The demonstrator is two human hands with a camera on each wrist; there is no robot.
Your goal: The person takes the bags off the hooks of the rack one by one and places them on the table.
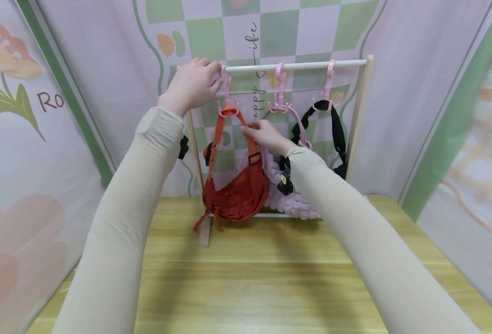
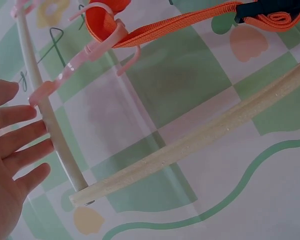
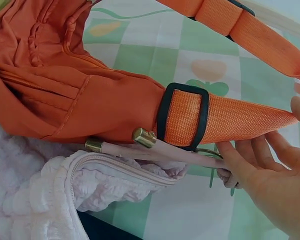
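A red-orange crossbody bag [image 1: 239, 195] hangs by its orange strap [image 3: 230, 117] from a pink hook [image 1: 228, 88] near the left end of a white rail [image 1: 304, 66]. My left hand [image 1: 193, 86] is at the rail's left end beside that hook; in the left wrist view its fingers [image 2: 25, 135] are spread and loosely extended, with the tips at the rail. With my right hand [image 1: 267, 133], I pinch the bag's strap on its right side, above the black buckle [image 3: 182, 117]. The thumb is on one side of the strap and the fingers on the other.
A pale pink puffy bag [image 1: 289, 199] and a black strap [image 1: 339, 134] hang from pink hooks farther right. The rack's wooden posts [image 1: 360, 111] stand on a wood-grain table [image 1: 246, 287]. A checked curtain [image 1: 206, 39] hangs behind.
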